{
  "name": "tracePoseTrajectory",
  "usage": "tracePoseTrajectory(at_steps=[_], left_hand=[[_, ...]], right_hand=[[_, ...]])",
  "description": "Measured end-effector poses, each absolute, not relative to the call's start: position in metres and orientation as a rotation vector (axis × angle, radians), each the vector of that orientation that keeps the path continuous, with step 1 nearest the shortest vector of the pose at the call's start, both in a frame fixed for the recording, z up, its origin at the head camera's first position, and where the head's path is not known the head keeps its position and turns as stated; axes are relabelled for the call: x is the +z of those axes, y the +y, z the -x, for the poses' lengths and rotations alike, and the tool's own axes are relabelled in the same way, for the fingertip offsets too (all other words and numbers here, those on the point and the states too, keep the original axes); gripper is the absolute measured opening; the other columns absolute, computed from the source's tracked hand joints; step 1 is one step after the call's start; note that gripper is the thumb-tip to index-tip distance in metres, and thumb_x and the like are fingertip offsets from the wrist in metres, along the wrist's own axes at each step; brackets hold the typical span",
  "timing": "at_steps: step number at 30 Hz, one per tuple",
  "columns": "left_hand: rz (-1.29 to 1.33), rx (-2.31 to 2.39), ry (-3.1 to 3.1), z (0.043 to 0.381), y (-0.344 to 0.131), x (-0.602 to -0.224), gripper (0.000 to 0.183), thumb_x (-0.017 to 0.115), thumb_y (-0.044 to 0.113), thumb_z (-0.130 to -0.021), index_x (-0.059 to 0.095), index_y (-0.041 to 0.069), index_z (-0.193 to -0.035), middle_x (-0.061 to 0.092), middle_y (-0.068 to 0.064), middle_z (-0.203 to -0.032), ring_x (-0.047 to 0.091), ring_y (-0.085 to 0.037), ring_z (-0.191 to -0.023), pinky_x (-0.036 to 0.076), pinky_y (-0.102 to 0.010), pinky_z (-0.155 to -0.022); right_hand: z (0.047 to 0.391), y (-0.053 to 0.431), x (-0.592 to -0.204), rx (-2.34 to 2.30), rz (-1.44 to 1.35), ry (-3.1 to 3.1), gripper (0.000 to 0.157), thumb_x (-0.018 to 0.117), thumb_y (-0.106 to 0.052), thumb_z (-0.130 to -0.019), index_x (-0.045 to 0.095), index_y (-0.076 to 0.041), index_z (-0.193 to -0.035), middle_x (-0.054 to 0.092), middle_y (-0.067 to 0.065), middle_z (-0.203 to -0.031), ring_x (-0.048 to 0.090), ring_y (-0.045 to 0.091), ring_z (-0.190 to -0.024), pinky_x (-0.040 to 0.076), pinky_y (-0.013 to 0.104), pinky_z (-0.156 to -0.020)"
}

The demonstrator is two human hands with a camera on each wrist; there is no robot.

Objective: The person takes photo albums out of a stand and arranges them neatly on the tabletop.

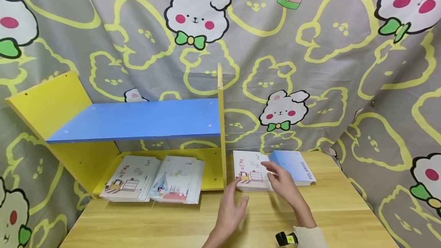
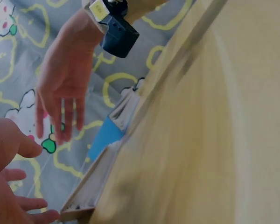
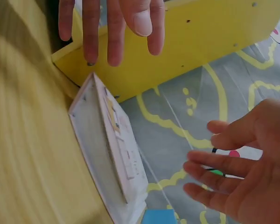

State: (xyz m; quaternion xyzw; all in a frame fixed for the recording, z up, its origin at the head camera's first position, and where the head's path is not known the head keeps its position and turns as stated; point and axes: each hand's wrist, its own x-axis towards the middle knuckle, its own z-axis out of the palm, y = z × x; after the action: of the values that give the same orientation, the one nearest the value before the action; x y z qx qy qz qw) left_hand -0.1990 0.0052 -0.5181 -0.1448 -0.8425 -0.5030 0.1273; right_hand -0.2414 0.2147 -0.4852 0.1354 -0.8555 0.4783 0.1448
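Fingers of both hands are loosely spread and grasp nothing. The left hand (image 1: 230,208) is low, right of centre in the head view, its fingertips by the lower left edge of a white booklet pile (image 1: 249,167); the right hand (image 1: 284,182) shows across the pile's right side. The pile lies flat, up the frame from the left fingers, its longer side seeming to run up the frame too. In both wrist views the left fingers look nearer to it. A blue POLAROID pile (image 1: 294,165) lies just beside, to the right. Both piles rest on the wooden table (image 1: 165,225); at left, two booklet stacks (image 1: 177,179) lie below a blue shelf (image 1: 148,119). A patterned curtain (image 1: 324,72) fills the upper frame.
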Motion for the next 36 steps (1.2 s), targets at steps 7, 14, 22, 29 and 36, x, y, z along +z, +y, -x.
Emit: tracePoseTrajectory(at_steps=[7, 14, 22, 29, 36], left_hand=[[0.404, -1.466, -2.418, 0.193, -0.008, -0.524, 0.049, 0.073, 0.013, -0.094, 0.058, 0.010, -0.141, 0.059, -0.010, -0.142, 0.056, -0.033, -0.129, 0.045, -0.057, -0.108], [0.361, -1.488, -2.401, 0.190, -0.026, -0.523, 0.036, 0.071, 0.015, -0.097, 0.063, 0.009, -0.131, 0.064, -0.008, -0.132, 0.060, -0.035, -0.121, 0.050, -0.057, -0.103], [0.357, -1.466, -2.332, 0.191, -0.041, -0.522, 0.033, 0.074, 0.011, -0.093, 0.066, 0.008, -0.126, 0.069, -0.008, -0.121, 0.064, -0.033, -0.109, 0.052, -0.055, -0.097], [0.341, -1.504, -2.284, 0.190, -0.050, -0.519, 0.030, 0.072, 0.007, -0.094, 0.066, 0.004, -0.124, 0.070, -0.011, -0.117, 0.066, -0.032, -0.106, 0.055, -0.053, -0.092], [0.251, -1.545, -2.272, 0.187, -0.066, -0.513, 0.029, 0.071, 0.006, -0.094, 0.067, 0.014, -0.122, 0.072, -0.005, -0.114, 0.067, -0.021, -0.102, 0.057, -0.049, -0.087]], right_hand=[[0.234, 0.206, -0.493, 1.397, -0.382, -2.340, 0.036, 0.054, 0.013, -0.097, 0.067, -0.001, -0.127, 0.068, 0.015, -0.126, 0.066, 0.038, -0.115, 0.057, 0.055, -0.092], [0.229, 0.198, -0.496, 1.570, -0.349, -2.196, 0.031, 0.057, 0.014, -0.097, 0.067, 0.001, -0.123, 0.070, 0.017, -0.119, 0.069, 0.034, -0.108, 0.059, 0.028, -0.088], [0.223, 0.193, -0.497, 1.795, -0.327, -2.048, 0.024, 0.057, 0.013, -0.098, 0.064, 0.010, -0.121, 0.069, 0.027, -0.114, 0.072, 0.020, -0.100, 0.056, 0.019, -0.087], [0.219, 0.187, -0.499, 1.886, -0.198, -2.039, 0.023, 0.058, 0.003, -0.102, 0.063, 0.005, -0.125, 0.068, 0.026, -0.117, 0.071, 0.025, -0.101, 0.058, 0.021, -0.085], [0.213, 0.172, -0.499, 1.933, -0.161, -2.036, 0.020, 0.057, 0.010, -0.099, 0.064, 0.010, -0.118, 0.071, 0.027, -0.107, 0.072, 0.019, -0.093, 0.059, 0.023, -0.078]])
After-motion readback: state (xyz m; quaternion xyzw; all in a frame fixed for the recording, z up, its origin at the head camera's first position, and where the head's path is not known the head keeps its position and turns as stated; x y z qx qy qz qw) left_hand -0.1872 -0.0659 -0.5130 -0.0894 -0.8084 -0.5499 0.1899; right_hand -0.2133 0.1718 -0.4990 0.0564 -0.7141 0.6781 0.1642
